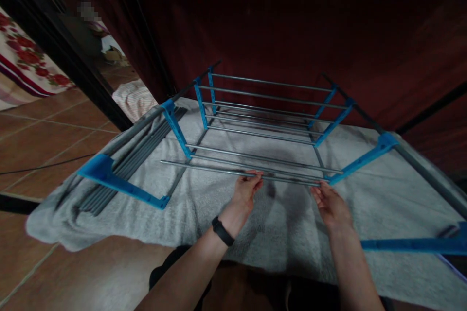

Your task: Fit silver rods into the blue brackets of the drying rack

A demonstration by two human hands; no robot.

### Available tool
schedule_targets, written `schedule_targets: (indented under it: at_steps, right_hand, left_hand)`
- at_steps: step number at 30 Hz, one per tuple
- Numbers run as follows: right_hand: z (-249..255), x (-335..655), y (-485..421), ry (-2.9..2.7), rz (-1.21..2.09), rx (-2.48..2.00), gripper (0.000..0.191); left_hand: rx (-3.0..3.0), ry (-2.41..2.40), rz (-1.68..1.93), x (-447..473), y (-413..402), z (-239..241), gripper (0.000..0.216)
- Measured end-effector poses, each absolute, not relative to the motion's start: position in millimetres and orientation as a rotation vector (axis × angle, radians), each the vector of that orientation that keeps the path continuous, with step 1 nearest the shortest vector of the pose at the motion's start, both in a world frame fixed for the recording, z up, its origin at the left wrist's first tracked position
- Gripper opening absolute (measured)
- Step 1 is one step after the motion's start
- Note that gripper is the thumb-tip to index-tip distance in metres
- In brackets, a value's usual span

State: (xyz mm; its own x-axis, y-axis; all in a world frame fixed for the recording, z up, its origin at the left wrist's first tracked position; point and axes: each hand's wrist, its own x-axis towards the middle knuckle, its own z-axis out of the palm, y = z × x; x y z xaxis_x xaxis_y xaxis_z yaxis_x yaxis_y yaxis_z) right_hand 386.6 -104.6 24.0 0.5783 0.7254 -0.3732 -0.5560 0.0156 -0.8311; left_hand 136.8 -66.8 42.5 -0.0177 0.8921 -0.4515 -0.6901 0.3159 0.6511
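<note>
A: Gripping what, and where?

B: Gripping one thin grey rod (204, 167) in a two-handed pinch. Clasped around mid-length by the left hand (250, 187), thumb against fingertips; pinched narrowly at the right end by the right hand (331, 206), just beside the lower end of a blue bracket (359, 161). Held above a grey blanket (277, 238), in front of the fitted crossbars (262, 135).

A: Seated in the bracket?

B: Cannot tell. Hidden by fingertips.

A: Heavy? Stiff?

B: Probably light, likely hollow tube. Should stay stiff, with little flex. Smooth and faintly shiny, so maybe slippery in dry fingers. Hardly fragile, but apt to swing at the unsupported left end. Best taken near the middle for balance, plus close to the end for aiming. Go gentler on the brackets: probably moulded plastic, maybe crackable if forced.

A: Materials, shapes?

B: Flat blue arms, broad at the upper corners. Straight, slim, round bars in between. Thicker, duller side tubes (426, 173) left and right. Lying parallel at left, a bundle of loose rods (134, 159). Underneath, short soft pile, rumpled at the left edge. Behind, dark red hanging fabric (292, 24).
</note>
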Motion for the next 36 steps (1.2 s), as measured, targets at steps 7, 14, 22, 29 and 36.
schedule_targets:
  at_steps: [7, 14, 22, 29, 36]
  right_hand:
    - [22.2, 366.0, -104.6, -0.31, 1.059, -1.151, 0.03]
    - [25.1, 345.2, -105.0, -0.409, 1.115, -1.129, 0.039]
    - [27.5, 333.3, -106.6, -0.498, 1.161, -1.187, 0.038]
    - [30.5, 333.5, -109.2, -0.524, 1.178, -1.234, 0.04]
    - [31.7, 330.7, -109.0, -0.555, 1.21, -1.263, 0.041]
  left_hand:
    - [0.271, 0.942, 1.275, 137.3, -67.1, 40.4, 0.024]
    - [0.287, 0.934, 1.269, 140.2, -68.7, 37.5, 0.025]
    - [0.298, 0.961, 1.259, 145.4, -69.7, 35.5, 0.024]
    - [0.302, 0.923, 1.276, 144.9, -70.9, 36.5, 0.023]
    - [0.325, 0.926, 1.258, 147.5, -72.6, 33.4, 0.025]
